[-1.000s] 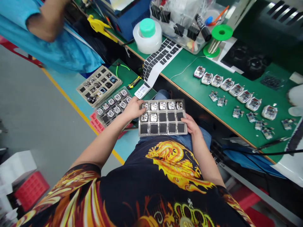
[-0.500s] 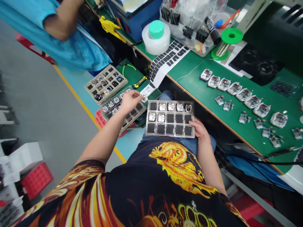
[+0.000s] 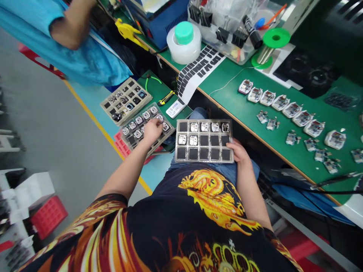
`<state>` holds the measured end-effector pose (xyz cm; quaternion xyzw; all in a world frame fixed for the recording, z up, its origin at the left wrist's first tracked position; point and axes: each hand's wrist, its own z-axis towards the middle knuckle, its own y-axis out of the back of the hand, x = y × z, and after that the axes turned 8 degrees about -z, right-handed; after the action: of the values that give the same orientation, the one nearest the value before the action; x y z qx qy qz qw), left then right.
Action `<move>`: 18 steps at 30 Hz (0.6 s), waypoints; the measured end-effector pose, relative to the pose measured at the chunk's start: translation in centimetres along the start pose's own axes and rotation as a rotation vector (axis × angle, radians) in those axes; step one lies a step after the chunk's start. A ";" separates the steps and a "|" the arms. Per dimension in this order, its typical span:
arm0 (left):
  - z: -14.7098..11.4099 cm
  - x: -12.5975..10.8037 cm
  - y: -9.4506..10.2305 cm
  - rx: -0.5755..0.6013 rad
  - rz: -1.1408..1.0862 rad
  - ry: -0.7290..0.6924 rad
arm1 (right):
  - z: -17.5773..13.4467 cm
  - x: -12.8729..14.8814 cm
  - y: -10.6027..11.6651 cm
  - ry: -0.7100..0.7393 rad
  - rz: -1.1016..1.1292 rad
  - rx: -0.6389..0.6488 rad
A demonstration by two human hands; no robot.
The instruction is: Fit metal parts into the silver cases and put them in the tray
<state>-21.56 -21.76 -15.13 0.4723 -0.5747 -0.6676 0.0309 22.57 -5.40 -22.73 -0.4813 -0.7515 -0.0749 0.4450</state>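
My right hand (image 3: pixel 239 150) grips the right edge of a clear compartment tray (image 3: pixel 204 161) above my lap, thumb on top. White watch cases (image 3: pixel 193 140) fill part of its two far rows; the other pockets show dark pads. My left hand (image 3: pixel 153 129) is over a second tray (image 3: pixel 171 133) to the left, fingers closed in a pinch at a white watch case (image 3: pixel 165 127) near that tray's right end. The fingertips partly cover the case. More white cases lie in the same tray, some hidden by my hand.
Beyond lie a parts tray (image 3: pixel 147 99), a yellow cutter (image 3: pixel 166 98), green-handled pliers (image 3: pixel 154 78) and a white label piece (image 3: pixel 176 108). On the green bench (image 3: pixel 227 87) are a solder spool (image 3: pixel 265 56), a row of watch cases (image 3: pixel 280 102) and circuit boards (image 3: pixel 292 138). A co-worker's arm (image 3: pixel 70 28) is upper left.
My left hand has moved down and left, from beside the white label piece to the second tray, its fingers still pinched. My right hand keeps hold of the lap tray.
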 end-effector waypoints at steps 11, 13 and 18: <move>-6.2 -6.0 -0.6 0.474 0.199 -0.634 | 0.0 -0.1 -0.3 0.016 0.015 -0.022; -6.3 -6.2 -1.0 0.476 0.213 -0.596 | -0.1 -0.2 -0.2 0.013 0.015 -0.027; -6.1 -6.7 -1.6 0.461 0.156 -0.509 | -0.1 -0.2 -0.1 -0.013 0.011 -0.006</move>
<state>-12.99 -21.84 -11.73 0.2399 -0.7339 -0.6124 -0.1697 22.59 -5.61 -22.77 -0.4872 -0.7514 -0.0715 0.4392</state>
